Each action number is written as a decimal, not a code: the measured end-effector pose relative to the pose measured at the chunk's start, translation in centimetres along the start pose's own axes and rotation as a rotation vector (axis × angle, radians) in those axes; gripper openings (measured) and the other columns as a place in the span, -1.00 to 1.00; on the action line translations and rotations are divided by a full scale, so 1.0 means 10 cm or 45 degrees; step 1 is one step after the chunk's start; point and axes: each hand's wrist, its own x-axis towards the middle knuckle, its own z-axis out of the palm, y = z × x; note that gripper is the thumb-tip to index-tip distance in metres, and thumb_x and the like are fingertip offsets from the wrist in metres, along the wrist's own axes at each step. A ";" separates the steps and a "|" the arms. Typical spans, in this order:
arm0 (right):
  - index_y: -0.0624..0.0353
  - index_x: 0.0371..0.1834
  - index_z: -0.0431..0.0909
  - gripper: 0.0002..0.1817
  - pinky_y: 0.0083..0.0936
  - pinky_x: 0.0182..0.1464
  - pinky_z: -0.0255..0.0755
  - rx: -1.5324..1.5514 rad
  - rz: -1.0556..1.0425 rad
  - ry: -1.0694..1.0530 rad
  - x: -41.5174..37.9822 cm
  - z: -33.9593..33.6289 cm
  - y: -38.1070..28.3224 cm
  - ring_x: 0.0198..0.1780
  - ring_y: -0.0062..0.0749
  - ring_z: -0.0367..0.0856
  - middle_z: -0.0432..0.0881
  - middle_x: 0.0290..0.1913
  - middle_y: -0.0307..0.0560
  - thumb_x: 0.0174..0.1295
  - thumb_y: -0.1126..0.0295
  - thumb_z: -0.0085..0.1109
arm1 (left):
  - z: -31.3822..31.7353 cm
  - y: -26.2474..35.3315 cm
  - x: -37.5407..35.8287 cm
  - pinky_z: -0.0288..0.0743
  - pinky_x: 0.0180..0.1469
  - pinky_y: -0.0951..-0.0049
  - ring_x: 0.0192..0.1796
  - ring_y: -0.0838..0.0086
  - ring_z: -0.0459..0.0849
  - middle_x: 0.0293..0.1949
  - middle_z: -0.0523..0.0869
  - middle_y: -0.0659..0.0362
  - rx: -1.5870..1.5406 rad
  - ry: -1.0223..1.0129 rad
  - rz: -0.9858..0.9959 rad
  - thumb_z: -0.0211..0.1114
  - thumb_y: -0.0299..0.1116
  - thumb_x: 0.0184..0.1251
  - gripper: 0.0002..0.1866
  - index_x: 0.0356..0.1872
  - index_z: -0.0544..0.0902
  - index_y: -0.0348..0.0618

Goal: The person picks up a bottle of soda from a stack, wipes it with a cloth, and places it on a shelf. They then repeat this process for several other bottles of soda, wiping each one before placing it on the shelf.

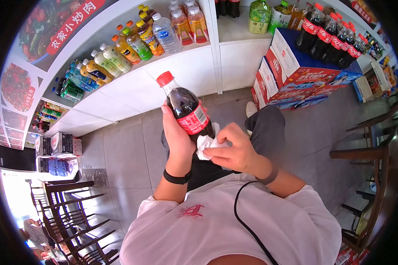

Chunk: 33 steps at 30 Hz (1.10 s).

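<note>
A cola bottle (183, 104) with a red cap and red label is tilted in front of me, dark liquid inside. My left hand (177, 134) is wrapped round its side, and a black band circles that wrist. In my right hand (236, 152) a crumpled white tissue (206, 145) is pinched between thumb and fingers. The tissue presses against the lower end of the bottle. The palm side of my left hand is partly hidden behind the bottle.
Shelves (141, 70) ahead hold rows of drink bottles. Stacked cartons (292, 70) at right carry several cola bottles (331, 37). Dark wooden chairs (70, 207) stand at lower left, with more wooden furniture (362, 153) at right. Grey floor tiles (128, 154) lie below.
</note>
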 end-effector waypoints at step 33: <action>0.18 0.29 0.40 -0.50 -0.18 0.29 0.37 0.325 0.291 0.086 -0.35 -0.03 0.11 0.27 0.08 0.48 0.34 0.31 0.32 0.23 0.58 0.15 | 0.20 -0.03 0.00 0.62 -0.07 0.19 -0.19 0.23 0.70 -0.27 0.70 0.01 -0.017 0.151 -0.015 -0.26 0.29 0.55 -0.28 -0.01 0.51 -0.26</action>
